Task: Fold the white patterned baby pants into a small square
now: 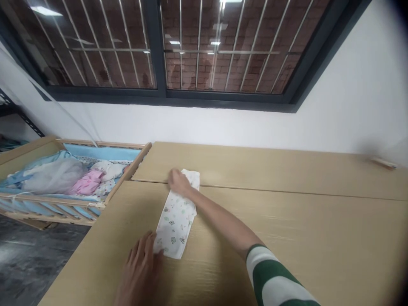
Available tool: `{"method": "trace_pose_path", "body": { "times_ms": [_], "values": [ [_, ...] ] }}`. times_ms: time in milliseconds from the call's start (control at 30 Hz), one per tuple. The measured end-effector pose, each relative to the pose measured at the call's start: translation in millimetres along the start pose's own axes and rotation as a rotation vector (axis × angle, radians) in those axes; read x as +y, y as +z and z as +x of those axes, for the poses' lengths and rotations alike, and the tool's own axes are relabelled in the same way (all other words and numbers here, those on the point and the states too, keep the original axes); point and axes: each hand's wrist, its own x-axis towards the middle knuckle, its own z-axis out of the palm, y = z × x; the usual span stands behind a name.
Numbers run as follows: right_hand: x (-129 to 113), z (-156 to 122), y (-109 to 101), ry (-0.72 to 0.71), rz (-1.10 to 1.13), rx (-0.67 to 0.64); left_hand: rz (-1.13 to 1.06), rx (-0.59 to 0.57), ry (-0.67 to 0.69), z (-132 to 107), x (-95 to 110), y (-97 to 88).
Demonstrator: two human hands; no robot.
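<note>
A small white printed baby garment (176,216), folded into a long strip, lies on the light wooden table (287,229). My left hand (140,267) rests flat at its near end, fingers spread and touching the cloth's edge. My right hand (179,182) reaches across to the far end and presses down on the cloth, fingers curled over it. My right arm wears a green and white striped sleeve (274,280).
A wooden baby cot (63,182) with blue lining, grey and pink cloths stands to the left of the table. A white wall and a barred dark window are behind. A small object (384,162) lies at the table's far right.
</note>
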Motion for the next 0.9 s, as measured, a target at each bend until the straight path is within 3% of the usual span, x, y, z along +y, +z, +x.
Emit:
{"method": "trace_pose_path", "body": {
  "times_ms": [33,100,167,267,333,433,733,900],
  "values": [
    [-7.9,-17.9,4.6,-0.107,0.007,-0.056,-0.008,0.043,0.084,-4.9,3.5,4.7],
    [-20.0,-58.2,14.7,-0.507,0.016,-0.251,0.015,0.082,0.218,-16.0,11.6,14.3],
    [-24.7,-98.4,24.4,-0.731,0.021,-0.374,0.077,0.09,0.287,-27.4,17.9,23.9],
    [-18.2,-141.5,35.5,-0.86,-0.008,-0.445,0.154,0.076,0.327,-40.1,20.3,35.4],
    [-8.5,-151.0,39.8,-0.871,-0.064,-0.44,0.183,0.061,0.326,-44.0,19.0,39.1],
    [9.2,-135.0,41.6,-0.825,-0.164,-0.38,0.214,0.046,0.304,-44.8,18.2,38.1],
    [73.2,-15.7,17.6,-0.397,-0.328,-0.201,0.273,0.019,0.319,-44.7,18.3,32.1],
    [93.8,6.0,3.3,-0.358,-0.275,-0.118,0.257,0.032,0.371,-43.3,13.7,31.5]
  ]
}}
